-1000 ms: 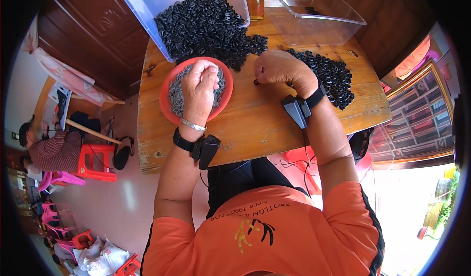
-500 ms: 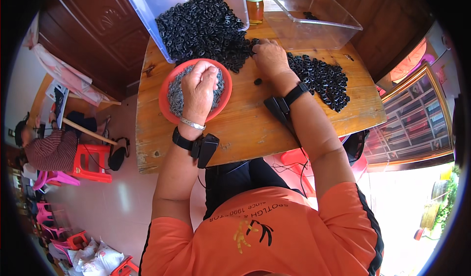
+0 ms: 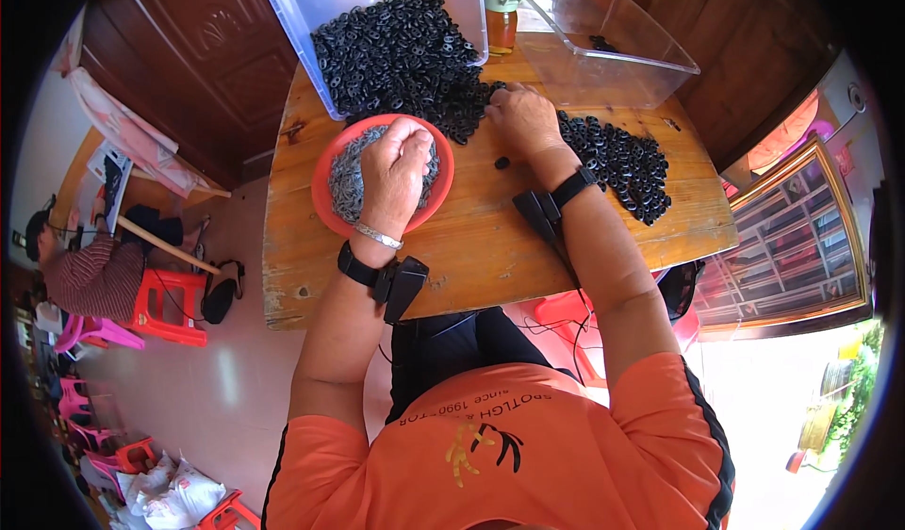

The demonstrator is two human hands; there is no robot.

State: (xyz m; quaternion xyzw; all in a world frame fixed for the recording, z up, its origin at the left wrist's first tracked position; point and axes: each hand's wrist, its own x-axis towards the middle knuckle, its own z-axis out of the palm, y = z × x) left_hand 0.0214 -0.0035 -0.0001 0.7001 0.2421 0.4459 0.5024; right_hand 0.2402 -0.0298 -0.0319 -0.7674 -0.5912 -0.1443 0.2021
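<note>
Small black rubber rings (image 3: 613, 158): loose heap on the wooden surface (image 3: 490, 247), running under and to the right of the right hand (image 3: 523, 120). Right hand lies knuckles-up on the heap's near edge; fingertips buried among the rings, so can't tell whether it's pinching anything. One stray black ring (image 3: 501, 163) sits on bare wood just on the near side of that hand.

Left hand (image 3: 396, 167) is over the round red plastic bowl (image 3: 325, 186), fingers curled down into it in a loose fist; what it's grasping is hidden under the hand. Bowl holds small grey metal pieces (image 3: 349, 177), too fine to make out their shape.

Beyond the left hand: clear plastic tub (image 3: 302, 12), tipped toward the surface, with more black rings spilling out of it into the heap; its far side is cut off by the frame edge. Beyond the right hand: second clear plastic tub (image 3: 660, 68), only a few dark bits at its bottom. Between the tubs, a small amber jar with a green lid (image 3: 500, 16), partly hidden.

Both wrists carry black strapped devices; left also has a silver bracelet (image 3: 379, 236).

Far left of the left hand, on the floor: red plastic stool (image 3: 174, 304), another person beside it, partly cut off.
</note>
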